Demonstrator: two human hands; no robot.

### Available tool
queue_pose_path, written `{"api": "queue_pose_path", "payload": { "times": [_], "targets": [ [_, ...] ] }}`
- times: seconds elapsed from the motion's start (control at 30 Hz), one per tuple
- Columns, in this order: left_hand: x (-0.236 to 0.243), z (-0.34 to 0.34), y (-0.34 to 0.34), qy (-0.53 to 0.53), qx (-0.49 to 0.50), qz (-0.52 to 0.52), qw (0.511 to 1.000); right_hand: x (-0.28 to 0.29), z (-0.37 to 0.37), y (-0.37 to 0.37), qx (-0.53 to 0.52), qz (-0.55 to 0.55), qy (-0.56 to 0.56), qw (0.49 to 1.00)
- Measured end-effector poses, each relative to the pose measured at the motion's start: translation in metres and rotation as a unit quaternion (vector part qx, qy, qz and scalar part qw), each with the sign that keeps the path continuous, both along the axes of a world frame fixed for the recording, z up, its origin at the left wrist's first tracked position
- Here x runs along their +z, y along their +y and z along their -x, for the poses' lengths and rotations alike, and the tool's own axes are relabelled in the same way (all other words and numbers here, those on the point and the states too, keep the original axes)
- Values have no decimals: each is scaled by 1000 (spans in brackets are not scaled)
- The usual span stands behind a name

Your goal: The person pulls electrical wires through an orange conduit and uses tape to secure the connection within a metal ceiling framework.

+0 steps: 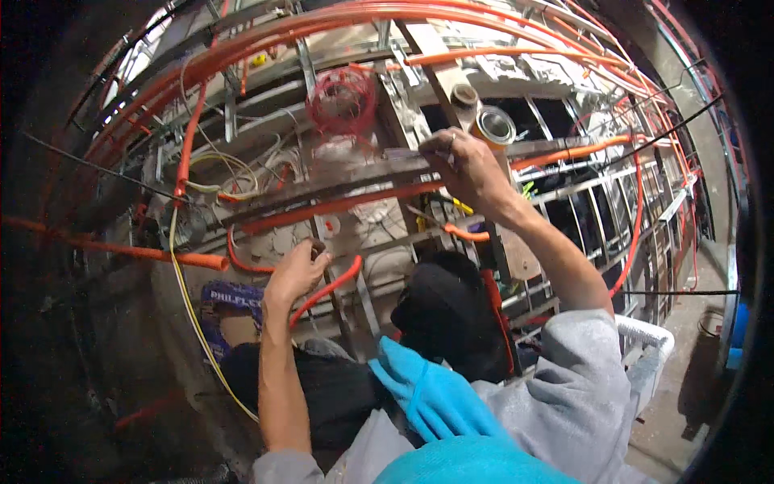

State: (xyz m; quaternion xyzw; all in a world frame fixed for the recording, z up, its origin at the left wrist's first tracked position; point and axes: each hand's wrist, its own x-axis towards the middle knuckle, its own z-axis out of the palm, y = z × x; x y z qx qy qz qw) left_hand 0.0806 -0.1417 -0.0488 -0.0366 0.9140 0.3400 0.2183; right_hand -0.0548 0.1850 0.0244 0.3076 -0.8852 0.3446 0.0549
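Note:
My right hand (pixel 476 171) is raised over a long grey metal bar (pixel 339 187). Its fingers are bent and pressed together at the bar, and what they grip, if anything, is hidden. Just beyond it, an open round can (pixel 493 129) with an orange side stands on a wooden plank, and a small brown roll (pixel 463 97) sits behind the can. Lower and to the left is my left hand (pixel 297 274), its thumb and fingers drawn together; I cannot make out anything between them. A short orange conduit end (pixel 343 281) lies beside that hand.
Orange conduits (pixel 387 14) arch across the far side, over metal framing (pixel 580 198). Another orange conduit (pixel 161 252) juts in from the left, near a yellow-white cable (pixel 187 310). A blue box (pixel 216 323), a red coil (pixel 341 101) and blue cloth (pixel 435 395) are around me.

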Motion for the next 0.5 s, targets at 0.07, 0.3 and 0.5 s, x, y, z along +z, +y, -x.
{"api": "queue_pose_path", "payload": {
  "times": [0.07, 0.3, 0.5],
  "targets": [
    [-1, -5, 4, 41, -48, 28, 998, 2, 1, 0, 13, 13, 24, 1000],
    [2, -25, 23, 61, -140, 101, 983, -3, 4, 2, -42, -89, 109, 989],
    [-10, -28, 31, 43, -152, 98, 983, -12, 4, -4, -44, -99, 120, 987]
  ]
}}
